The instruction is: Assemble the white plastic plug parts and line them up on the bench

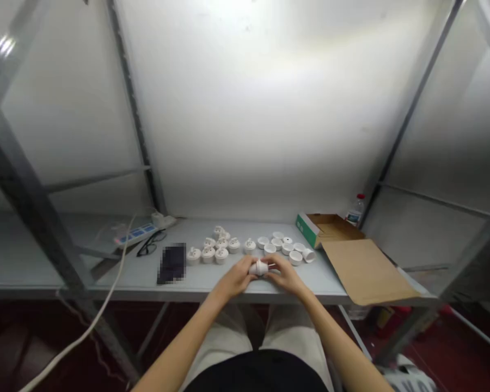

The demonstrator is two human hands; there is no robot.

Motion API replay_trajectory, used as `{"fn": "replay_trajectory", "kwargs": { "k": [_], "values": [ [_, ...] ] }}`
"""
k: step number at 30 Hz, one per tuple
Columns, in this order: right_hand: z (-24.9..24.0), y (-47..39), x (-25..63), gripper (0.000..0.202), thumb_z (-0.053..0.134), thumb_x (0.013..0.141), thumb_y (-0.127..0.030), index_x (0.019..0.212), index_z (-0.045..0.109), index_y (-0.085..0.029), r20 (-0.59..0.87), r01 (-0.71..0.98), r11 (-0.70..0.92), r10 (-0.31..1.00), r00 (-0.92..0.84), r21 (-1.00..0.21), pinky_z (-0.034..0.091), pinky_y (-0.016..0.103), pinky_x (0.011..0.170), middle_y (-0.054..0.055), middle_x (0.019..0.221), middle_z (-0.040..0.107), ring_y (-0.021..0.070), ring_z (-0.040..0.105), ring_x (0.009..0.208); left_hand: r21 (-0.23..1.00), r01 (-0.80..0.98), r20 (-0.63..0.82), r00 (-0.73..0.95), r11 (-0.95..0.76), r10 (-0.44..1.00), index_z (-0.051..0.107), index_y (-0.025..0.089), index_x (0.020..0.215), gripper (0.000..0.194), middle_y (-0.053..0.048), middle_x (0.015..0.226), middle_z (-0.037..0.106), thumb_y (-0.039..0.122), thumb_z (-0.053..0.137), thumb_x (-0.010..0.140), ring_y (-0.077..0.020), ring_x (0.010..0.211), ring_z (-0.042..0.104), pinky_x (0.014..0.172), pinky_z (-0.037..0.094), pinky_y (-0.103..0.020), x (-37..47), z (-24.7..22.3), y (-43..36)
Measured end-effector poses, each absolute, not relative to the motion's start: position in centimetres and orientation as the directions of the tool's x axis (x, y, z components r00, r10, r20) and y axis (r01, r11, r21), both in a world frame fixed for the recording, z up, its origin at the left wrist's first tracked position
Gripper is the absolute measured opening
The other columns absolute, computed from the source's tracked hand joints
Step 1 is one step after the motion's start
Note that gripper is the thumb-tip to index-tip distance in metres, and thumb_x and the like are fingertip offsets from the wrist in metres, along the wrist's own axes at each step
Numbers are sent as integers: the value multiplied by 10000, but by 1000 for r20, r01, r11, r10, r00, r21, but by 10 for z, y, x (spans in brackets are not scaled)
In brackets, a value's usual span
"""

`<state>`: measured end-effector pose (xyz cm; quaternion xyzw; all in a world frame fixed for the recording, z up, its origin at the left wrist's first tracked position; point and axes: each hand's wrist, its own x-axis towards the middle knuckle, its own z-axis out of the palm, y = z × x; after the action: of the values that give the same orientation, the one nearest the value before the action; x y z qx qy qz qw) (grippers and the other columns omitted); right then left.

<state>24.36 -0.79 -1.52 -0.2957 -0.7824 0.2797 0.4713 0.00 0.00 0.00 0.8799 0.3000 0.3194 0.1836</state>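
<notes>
White cup-like piece (258, 268), one: tipped sideways near front of desk (212, 277), left hand (237, 276) and right hand (286, 274) gripping opposite ends. Likely light, rigid, smooth, chip-prone; best held round body, not rim.

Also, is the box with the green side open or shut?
Open. The box shows its brown inside from above, and its big brown flap is spread out, not covering it.
</notes>
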Motion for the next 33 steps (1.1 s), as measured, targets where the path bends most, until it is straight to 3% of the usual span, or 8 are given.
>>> {"fn": "replay_trajectory", "kwargs": {
  "k": [13,19,25,33],
  "values": [
    [-7,-14,244,423,636,889,-110,1274,693,-274,599,217,710,690,-405,-670,590,435,990,98,1296,687,272,647,1234,547,414,425,611,-728,667,540,230,1372,435,-111,1327,644,161,588,945,-292,1248,612,1098,482,-438,2,0,-1],
    [-8,-13,244,394,590,856,-51,1162,730,-257,620,235,725,681,-391,-647,495,505,1109,92,1312,693,285,637,1255,557,417,387,635,-718,669,549,216,1379,397,-125,1361,646,186,535,983,-293,1262,613,1121,469,-440,2,1,1],
    [-12,-13,244,437,651,856,-131,1274,672,-258,595,210,689,713,-372,-694,619,417,927,98,1261,683,267,660,1178,558,383,426,629,-736,651,552,222,1367,372,-117,1318,643,197,528,997,-292,1247,609,1097,484,-444,2,5,-2],
    [-17,-9,245,413,722,864,-226,1273,668,-242,562,204,650,746,-359,-732,634,431,912,94,1236,698,263,686,1101,509,368,474,635,-778,610,526,225,1387,414,-119,1326,626,191,584,979,-296,1267,591,1113,479,-449,-1,3,-2]
  ]
}}
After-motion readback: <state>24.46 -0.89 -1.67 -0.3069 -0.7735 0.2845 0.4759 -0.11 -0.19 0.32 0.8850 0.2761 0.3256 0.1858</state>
